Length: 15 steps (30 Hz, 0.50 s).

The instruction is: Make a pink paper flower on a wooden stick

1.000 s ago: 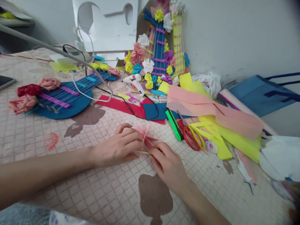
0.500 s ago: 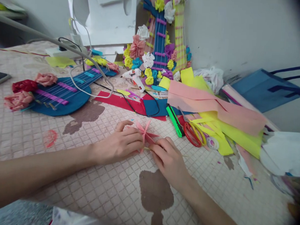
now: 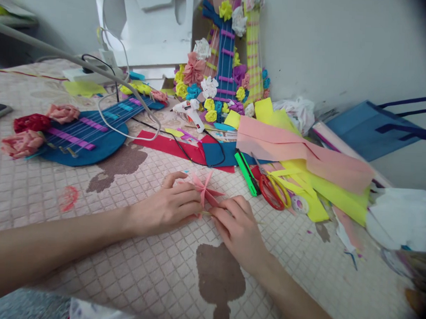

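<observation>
My left hand point(image 3: 166, 207) and my right hand point(image 3: 236, 226) meet over the patterned tablecloth point(image 3: 123, 268). Between them is a small folded pink paper piece point(image 3: 205, 189) with pointed petals sticking up. The fingers of both hands are curled and pinched onto it. A thin wooden stick point(image 3: 206, 214) shows just under the paper, between the two hands. Red-handled scissors point(image 3: 271, 190) and a green cutter point(image 3: 247, 172) lie just right of my right hand.
A flat blue paper guitar point(image 3: 90, 135) with paper roses lies at left, and a flower-covered upright guitar point(image 3: 226, 61) leans on the wall. A white glue gun point(image 3: 192, 112), its cable, pink and yellow paper sheets point(image 3: 304, 163) and a blue bag point(image 3: 373, 129) crowd the back and right.
Both hands stay pinched on the pink paper piece with only slight finger shifts. The view has drifted a little, so the table's things sit slightly differently in frame.
</observation>
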Each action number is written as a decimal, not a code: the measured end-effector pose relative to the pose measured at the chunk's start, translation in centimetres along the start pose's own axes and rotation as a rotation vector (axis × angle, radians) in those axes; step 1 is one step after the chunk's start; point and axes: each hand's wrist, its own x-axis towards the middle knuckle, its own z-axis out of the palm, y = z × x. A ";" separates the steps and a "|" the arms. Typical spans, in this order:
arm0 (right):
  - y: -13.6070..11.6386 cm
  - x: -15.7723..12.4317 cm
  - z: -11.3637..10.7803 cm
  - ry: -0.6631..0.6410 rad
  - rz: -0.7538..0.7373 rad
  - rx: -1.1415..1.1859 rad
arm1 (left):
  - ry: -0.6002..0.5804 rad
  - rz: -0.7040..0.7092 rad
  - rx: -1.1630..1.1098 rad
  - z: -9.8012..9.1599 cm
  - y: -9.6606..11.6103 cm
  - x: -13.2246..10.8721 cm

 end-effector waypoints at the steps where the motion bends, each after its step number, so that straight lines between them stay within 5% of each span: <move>1: 0.0 0.0 0.0 -0.003 0.001 -0.001 | -0.001 0.003 0.000 0.0 0.0 0.0; 15: 0.0 -0.1 0.3 -0.020 -0.009 -0.026 | 0.007 0.006 0.016 0.2 0.1 0.0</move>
